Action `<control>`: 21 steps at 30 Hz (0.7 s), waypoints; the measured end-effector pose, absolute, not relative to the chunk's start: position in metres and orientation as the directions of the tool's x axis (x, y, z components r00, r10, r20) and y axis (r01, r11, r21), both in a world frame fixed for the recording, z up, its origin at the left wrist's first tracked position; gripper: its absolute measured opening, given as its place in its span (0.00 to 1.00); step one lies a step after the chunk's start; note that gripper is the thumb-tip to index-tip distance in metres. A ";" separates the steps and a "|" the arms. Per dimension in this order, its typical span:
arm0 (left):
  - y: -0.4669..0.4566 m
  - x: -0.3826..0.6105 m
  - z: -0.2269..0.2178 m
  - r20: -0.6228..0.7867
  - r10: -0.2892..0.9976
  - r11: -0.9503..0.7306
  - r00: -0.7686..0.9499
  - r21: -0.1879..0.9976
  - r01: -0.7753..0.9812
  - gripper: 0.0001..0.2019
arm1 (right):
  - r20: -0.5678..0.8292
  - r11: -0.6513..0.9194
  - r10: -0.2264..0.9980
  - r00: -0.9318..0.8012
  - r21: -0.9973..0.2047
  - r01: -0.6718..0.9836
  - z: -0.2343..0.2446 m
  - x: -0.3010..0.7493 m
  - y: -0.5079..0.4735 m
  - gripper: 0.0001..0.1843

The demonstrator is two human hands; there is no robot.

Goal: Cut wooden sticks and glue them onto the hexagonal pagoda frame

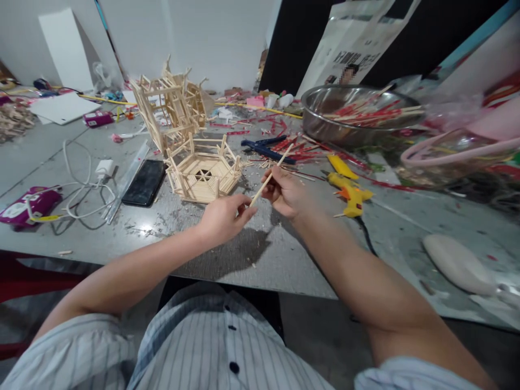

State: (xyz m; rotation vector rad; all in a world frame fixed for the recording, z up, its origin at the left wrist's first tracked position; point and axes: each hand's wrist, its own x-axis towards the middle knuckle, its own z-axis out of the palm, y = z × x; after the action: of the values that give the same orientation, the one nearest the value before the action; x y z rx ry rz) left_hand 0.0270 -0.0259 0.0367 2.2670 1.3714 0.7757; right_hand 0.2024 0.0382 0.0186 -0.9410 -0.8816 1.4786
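A thin wooden stick slants between my two hands above the table. My left hand pinches its lower end between thumb and fingers. Farther up, my right hand grips the same stick, its other fingers curled in. Just beyond my left hand sits a hexagonal stick frame with short posts, rails and a small dark hole in its floor. Behind it stands a taller stick structure. Blue-handled cutters lie past my right hand, and a yellow glue gun rests to its right.
A metal bowl of red-wrapped sticks stands at the back right, near a pink-rimmed container. On the left lie a black phone, a white charger with cable and a purple box. Red scraps litter the back.
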 end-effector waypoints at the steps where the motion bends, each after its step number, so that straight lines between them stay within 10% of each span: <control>1: -0.024 0.027 0.034 0.273 0.893 -0.450 0.358 0.560 0.695 0.10 | -0.087 -0.108 0.994 -0.069 -0.907 -0.406 0.018 0.202 0.037 0.16; 12: -0.002 0.000 0.014 0.530 0.807 -0.462 0.261 0.289 0.838 0.14 | -0.079 -0.164 0.964 -0.254 -0.930 -0.330 0.007 0.197 0.029 0.26; 21: 0.001 0.000 0.005 0.575 0.755 -0.544 0.316 0.278 0.792 0.14 | -0.096 -0.150 0.983 -0.159 -0.914 -0.376 0.005 0.197 0.033 0.13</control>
State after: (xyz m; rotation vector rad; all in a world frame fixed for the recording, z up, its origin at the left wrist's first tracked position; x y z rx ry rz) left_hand -0.0002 0.0009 0.0053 2.5927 1.5246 1.0817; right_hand 0.1970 0.0330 0.0052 -0.9271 -0.9398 1.5636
